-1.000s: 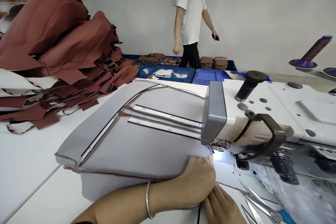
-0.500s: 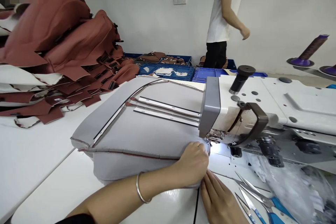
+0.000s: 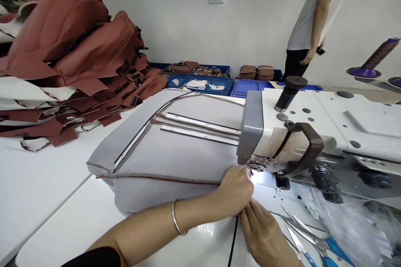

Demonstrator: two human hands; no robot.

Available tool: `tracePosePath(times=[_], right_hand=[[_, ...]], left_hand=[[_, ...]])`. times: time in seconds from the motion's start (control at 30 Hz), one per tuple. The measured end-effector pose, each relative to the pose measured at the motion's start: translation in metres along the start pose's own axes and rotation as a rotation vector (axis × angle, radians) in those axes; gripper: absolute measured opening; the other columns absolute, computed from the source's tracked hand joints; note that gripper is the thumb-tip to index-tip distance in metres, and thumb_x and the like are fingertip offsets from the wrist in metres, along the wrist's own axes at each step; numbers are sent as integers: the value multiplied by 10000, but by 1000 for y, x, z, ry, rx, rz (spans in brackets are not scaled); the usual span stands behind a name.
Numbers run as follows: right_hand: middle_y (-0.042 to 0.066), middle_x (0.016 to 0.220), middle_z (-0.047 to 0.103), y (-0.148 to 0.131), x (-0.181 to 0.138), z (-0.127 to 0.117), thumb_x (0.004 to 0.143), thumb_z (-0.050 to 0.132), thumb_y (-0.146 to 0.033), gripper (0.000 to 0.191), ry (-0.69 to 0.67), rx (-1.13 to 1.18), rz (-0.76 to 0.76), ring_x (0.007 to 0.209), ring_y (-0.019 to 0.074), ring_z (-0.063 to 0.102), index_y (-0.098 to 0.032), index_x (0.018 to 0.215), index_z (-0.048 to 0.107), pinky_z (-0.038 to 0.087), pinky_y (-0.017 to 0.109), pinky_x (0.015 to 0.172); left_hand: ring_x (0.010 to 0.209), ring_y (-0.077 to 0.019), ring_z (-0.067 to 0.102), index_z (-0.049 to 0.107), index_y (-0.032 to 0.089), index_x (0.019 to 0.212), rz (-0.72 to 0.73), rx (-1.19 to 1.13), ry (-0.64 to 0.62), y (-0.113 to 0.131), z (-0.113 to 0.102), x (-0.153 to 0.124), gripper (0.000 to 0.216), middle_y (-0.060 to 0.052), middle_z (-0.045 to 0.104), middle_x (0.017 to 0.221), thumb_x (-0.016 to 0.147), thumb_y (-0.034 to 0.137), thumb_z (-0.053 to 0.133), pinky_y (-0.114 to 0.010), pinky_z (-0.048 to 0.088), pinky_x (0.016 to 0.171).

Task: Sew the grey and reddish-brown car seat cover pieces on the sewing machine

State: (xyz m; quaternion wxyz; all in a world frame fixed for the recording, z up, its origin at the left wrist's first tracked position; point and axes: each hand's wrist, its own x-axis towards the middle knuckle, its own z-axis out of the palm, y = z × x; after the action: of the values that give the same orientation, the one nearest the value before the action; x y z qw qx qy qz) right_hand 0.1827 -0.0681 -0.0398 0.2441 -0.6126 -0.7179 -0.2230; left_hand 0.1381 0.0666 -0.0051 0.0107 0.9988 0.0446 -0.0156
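Observation:
A grey padded fabric cover with brown-edged seams and white-and-black strips lies inside out on the table, its right side under the head of a sewing machine. My left hand, below a silver bangle, is closed on the cover's near right edge, close beside the lit needle area. Just below it, my right hand has its fingers pressed together at the same edge, touching or nearly touching the left hand. The fabric under both sets of fingertips is mostly hidden.
Blue-handled scissors and a crumpled clear plastic bag lie at the right. Red-brown covers are piled at the left. Behind stand blue crates and a person in a white shirt. Thread cones stand far right.
The cover's near seam and both hands have shifted slightly away from me, toward the needle. The person at the back has moved right, uncovering brown pieces in a crate.

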Motion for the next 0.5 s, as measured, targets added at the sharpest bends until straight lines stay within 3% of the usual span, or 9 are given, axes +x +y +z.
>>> tracePosePath(times=[0.3,0.4,0.5], right_hand=[[207,986,619,6,-4,9,797,349,1,334,-55,-46,16,997,283,564,-21,988,623,510,445,840],[229,1080,598,9,-10,9,802,361,3,332,-62,-81,-16,1108,307,520,2,1022,609,509,440,867],[225,1113,597,13,-14,6,817,382,-9,323,-68,-83,-31,1166,304,490,8,1057,598,512,422,886]], left_hand=[[582,-170,525,558,109,630,-59,-38,-27,2,5,17,180,-67,560,604,758,3,488,-292,343,511],[635,-189,535,577,95,706,-3,-21,-56,-4,-10,6,109,-85,583,672,763,38,504,-312,356,547],[799,-233,533,579,83,866,23,76,48,-17,-26,-20,145,-128,590,846,830,99,439,-355,372,652]])
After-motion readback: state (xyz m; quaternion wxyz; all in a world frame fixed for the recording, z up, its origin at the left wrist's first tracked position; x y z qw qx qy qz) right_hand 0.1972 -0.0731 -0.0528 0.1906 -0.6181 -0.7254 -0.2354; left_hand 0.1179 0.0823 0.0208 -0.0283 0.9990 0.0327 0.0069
